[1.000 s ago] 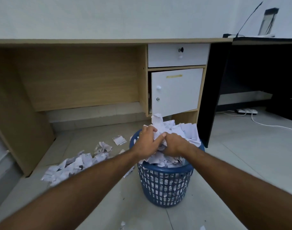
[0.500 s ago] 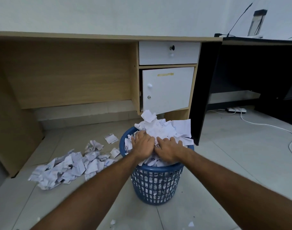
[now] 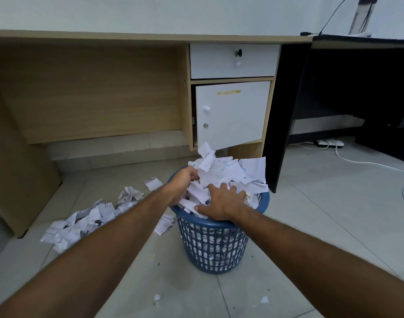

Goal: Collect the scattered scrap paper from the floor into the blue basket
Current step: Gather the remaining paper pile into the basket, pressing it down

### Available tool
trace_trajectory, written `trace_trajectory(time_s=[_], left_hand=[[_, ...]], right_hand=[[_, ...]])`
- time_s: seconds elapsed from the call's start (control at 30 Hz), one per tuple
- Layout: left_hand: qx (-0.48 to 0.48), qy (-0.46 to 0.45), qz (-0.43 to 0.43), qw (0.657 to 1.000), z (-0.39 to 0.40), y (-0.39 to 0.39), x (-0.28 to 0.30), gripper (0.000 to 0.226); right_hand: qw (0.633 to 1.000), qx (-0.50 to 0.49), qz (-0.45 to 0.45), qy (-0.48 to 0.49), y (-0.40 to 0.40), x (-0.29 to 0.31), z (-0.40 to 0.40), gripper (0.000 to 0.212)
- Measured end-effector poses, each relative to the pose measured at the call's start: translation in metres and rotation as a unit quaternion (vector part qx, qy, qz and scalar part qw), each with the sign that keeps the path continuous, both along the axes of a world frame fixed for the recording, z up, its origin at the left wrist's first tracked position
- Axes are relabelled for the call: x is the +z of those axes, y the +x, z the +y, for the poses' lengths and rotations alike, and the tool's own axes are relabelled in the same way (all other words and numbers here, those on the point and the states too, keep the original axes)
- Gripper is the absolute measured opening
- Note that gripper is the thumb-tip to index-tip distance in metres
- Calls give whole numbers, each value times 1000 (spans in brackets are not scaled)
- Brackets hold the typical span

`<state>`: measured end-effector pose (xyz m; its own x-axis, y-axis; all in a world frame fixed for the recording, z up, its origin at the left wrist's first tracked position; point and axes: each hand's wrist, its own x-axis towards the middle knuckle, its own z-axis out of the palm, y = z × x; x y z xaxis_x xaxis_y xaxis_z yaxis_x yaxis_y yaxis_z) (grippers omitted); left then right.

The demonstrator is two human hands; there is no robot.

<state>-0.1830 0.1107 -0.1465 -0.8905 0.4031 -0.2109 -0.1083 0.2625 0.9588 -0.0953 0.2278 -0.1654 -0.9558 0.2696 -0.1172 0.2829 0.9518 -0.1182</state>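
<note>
Both hands sit on the paper heaped in the blue basket (image 3: pixel 213 246): the right hand (image 3: pixel 224 204) flat with fingers spread, the left hand (image 3: pixel 185 180) curled into the sheets. Press evenly, straight down, so the overfull heap doesn't spill. More scrap paper (image 3: pixel 90 219) lies on the floor beside the basket, by the table (image 3: pixel 150 37).
</note>
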Motion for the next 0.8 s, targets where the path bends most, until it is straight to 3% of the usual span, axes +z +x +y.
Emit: trace_trajectory(time_s=[0.07,0.13,0.17,0.23,0.3,0.43,0.5,0.6,0.8], left_hand=[[-131,-166,104,972,-13,0,3,45],[-223,-300,210,903,-20,3,-1,59],[-245,-320,240,883,-22,4,-5,73],[-255,-301,264,880,-25,8,-16,105],[-255,-298,291,873,-26,7,-23,118],[-284,-411,335,799,-18,-3,-35,73],[-298,-433,333,783,-17,-5,-37,61],[-281,-434,339,786,-18,-6,-37,66],[-223,-452,417,757,-28,-1,-40,75]], right_hand=[[1000,3,-2,9,-5,-2,-3,77],[1000,13,-19,9,-8,-3,-3,75],[999,20,-34,10,-11,-4,-3,74],[997,41,-58,17,-15,-9,-1,70],[996,52,-67,6,-19,-13,2,68],[994,59,-94,2,-19,-9,0,59],[996,62,-71,-1,-16,-8,-1,60],[998,67,-15,-2,-6,-6,3,66],[976,116,141,117,13,-3,12,77]])
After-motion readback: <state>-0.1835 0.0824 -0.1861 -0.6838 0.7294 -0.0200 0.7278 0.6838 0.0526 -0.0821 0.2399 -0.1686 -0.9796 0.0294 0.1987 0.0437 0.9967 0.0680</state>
